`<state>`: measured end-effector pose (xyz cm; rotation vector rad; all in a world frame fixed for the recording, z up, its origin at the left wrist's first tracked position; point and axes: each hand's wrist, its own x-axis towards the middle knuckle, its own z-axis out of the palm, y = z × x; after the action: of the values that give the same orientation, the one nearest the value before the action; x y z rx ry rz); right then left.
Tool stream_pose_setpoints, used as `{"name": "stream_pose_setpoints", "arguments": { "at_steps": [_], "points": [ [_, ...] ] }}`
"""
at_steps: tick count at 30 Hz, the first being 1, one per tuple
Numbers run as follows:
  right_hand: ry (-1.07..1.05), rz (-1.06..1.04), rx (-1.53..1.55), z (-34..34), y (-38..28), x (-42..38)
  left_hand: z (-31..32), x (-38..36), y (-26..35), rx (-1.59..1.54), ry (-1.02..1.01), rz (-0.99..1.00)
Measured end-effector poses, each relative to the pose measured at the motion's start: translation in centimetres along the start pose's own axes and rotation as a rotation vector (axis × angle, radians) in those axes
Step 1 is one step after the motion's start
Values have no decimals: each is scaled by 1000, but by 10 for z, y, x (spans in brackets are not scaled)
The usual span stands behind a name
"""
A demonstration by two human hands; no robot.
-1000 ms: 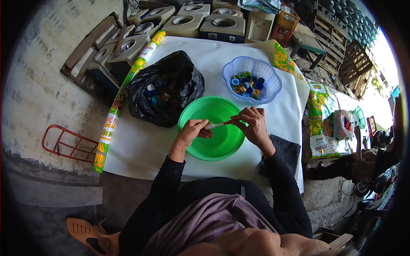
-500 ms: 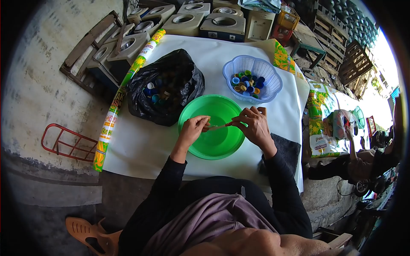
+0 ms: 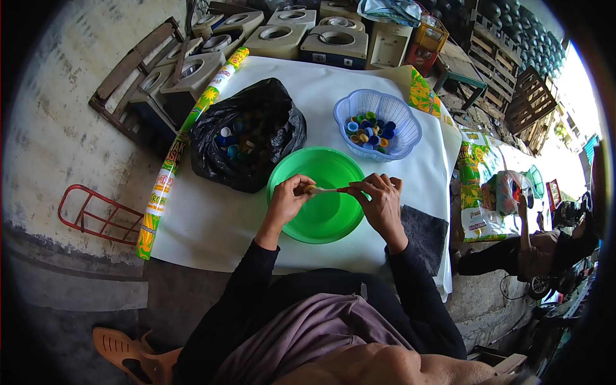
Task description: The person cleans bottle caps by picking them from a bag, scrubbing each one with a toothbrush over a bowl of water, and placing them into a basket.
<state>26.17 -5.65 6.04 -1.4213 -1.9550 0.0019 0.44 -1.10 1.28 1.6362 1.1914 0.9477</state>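
Note:
Over the green basin [image 3: 343, 231], my left hand [image 3: 289, 200] pinches a small yellowish bottle cap [image 3: 309, 189]. My right hand [image 3: 380, 199] grips a thin toothbrush [image 3: 332, 190] with a reddish handle and a pale head. Its head meets the cap between the two hands; the bristles are too small to make out. Behind the basin to the left lies an open black plastic bag [image 3: 212, 154] with bottle caps inside. A blue plastic basket [image 3: 407, 131] at the back right holds several coloured caps [image 3: 369, 131].
White sheeting [image 3: 212, 237] covers the table, with a colourful roll [image 3: 170, 170] along its left edge. A dark cloth [image 3: 423, 237] lies by my right forearm. Dispenser housings [image 3: 333, 42] stand behind. At right, another person [image 3: 532, 253] is beside a second table.
The brush head has come to the cap in my left hand, and the brush lies more level. My right hand has shifted slightly down. The view has moved a little.

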Motion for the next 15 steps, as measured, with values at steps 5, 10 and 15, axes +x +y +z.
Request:
{"name": "stream_pose_setpoints", "arguments": {
  "at_steps": [5,10,15],
  "points": [
    [54,101,59,0,-9,-13,0,-4,10,-13,-18,0],
    [105,170,-20,-4,-12,-21,2,-6,19,67,-30,68],
    [51,161,-23,-8,-18,-33,3,-15,28,138,-29,170]
  ]
}}
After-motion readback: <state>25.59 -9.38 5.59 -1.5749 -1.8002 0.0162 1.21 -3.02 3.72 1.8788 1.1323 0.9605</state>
